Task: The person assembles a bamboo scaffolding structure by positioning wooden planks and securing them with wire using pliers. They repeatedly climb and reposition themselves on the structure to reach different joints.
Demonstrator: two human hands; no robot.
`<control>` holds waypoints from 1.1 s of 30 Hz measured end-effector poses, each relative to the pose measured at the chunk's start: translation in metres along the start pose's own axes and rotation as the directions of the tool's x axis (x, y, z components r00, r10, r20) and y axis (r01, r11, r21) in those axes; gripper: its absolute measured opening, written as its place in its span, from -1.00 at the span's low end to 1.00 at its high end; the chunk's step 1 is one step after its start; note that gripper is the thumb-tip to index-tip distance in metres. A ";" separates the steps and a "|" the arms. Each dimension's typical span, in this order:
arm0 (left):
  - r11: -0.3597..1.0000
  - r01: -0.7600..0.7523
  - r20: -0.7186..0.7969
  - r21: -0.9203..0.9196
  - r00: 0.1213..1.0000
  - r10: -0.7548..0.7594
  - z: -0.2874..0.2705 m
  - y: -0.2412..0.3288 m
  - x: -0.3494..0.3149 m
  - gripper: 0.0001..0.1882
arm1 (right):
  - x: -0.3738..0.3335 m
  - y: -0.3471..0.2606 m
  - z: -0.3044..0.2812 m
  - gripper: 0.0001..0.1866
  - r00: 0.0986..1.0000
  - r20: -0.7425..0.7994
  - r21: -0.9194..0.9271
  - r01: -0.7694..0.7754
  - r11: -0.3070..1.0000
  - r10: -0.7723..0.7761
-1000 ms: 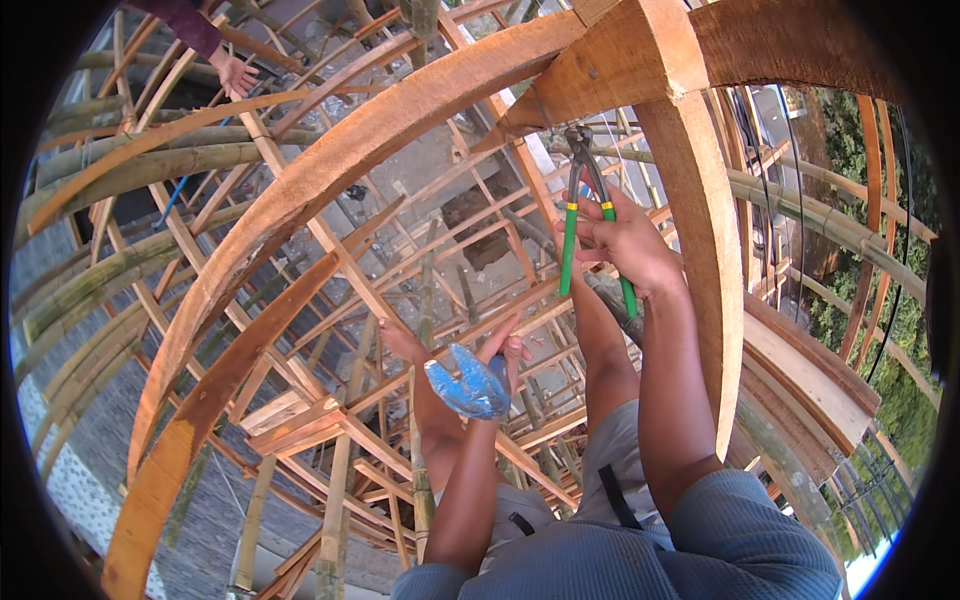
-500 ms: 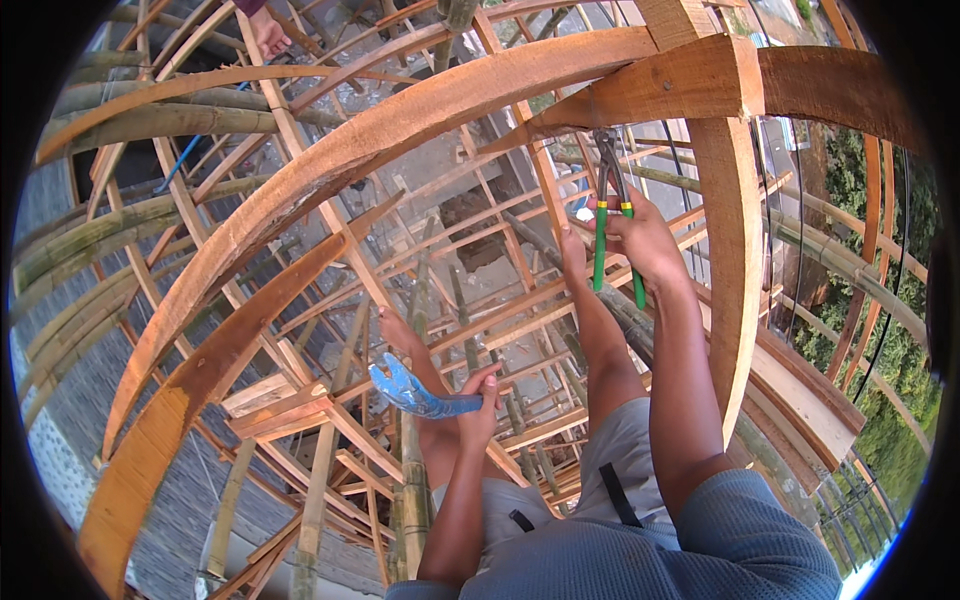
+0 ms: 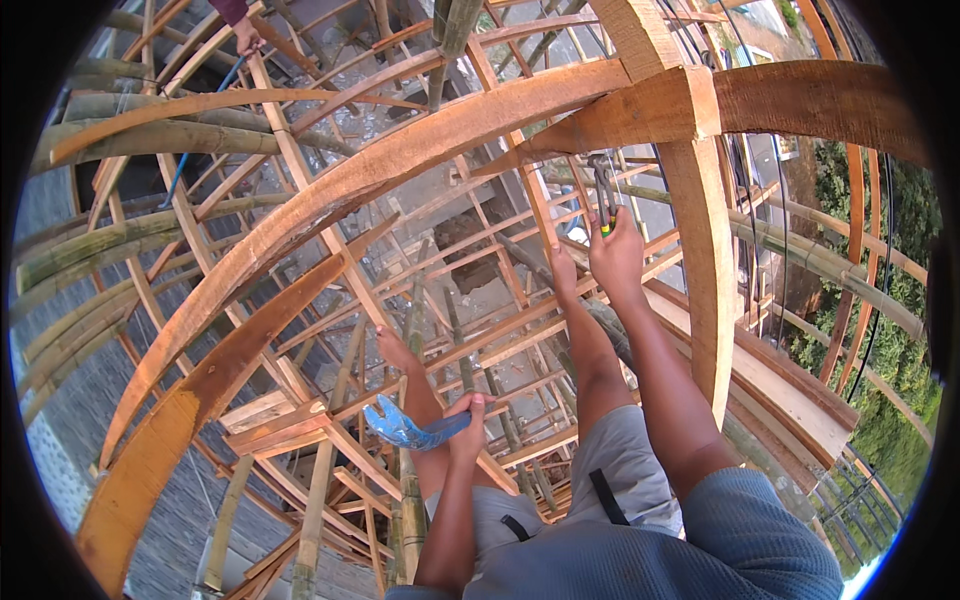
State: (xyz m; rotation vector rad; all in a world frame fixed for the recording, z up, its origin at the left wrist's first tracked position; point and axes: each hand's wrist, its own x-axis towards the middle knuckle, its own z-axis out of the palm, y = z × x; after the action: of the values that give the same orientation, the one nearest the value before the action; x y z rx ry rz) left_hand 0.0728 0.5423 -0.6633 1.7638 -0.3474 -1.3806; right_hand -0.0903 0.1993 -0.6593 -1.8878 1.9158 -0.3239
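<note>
1. Nearest, the left hand (image 3: 468, 415) is closed round one end of a blue strap (image 3: 405, 428), which curves away to its left above the bamboo lattice (image 3: 330, 420).
2. Higher, the right hand (image 3: 617, 258) grips green-handled pliers (image 3: 603, 192), their nose raised to the timber joint (image 3: 655, 108) just above it.
3. Beyond, a curved wooden beam (image 3: 330, 205) sweeps leftward from that joint.
4. Farthest, another person's hand (image 3: 245, 38) rests on the frame, well apart.

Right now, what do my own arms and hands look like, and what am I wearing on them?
Both forearms are bare, with no gloves, watch or rings visible on the left hand or the right hand. A blue short sleeve covers the right upper arm. The left shoulder is cut off by the lower edge.
</note>
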 end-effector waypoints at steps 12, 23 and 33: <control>0.940 -0.233 0.047 -0.250 0.966 0.252 -0.068 0.188 0.061 -0.31 | -0.001 -0.004 -0.029 -0.70 0.972 0.198 -0.129 -0.106 0.986 0.130; 0.903 -0.399 -0.048 -0.161 0.917 0.396 -0.112 0.310 0.147 0.01 | -0.007 0.013 0.023 -0.74 0.996 -0.031 -0.148 -0.088 0.985 0.085; 0.924 -0.380 -0.142 0.047 0.913 0.383 -0.118 0.286 0.160 -0.28 | 0.006 -0.056 -0.048 -0.63 0.904 0.326 0.023 -0.299 0.954 0.276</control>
State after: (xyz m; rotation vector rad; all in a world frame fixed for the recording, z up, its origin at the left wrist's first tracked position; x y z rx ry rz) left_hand 0.3127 0.3161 -0.5507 1.6915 -0.5897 -0.9640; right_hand -0.0624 0.1845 -0.5924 -1.4749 1.8924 0.0066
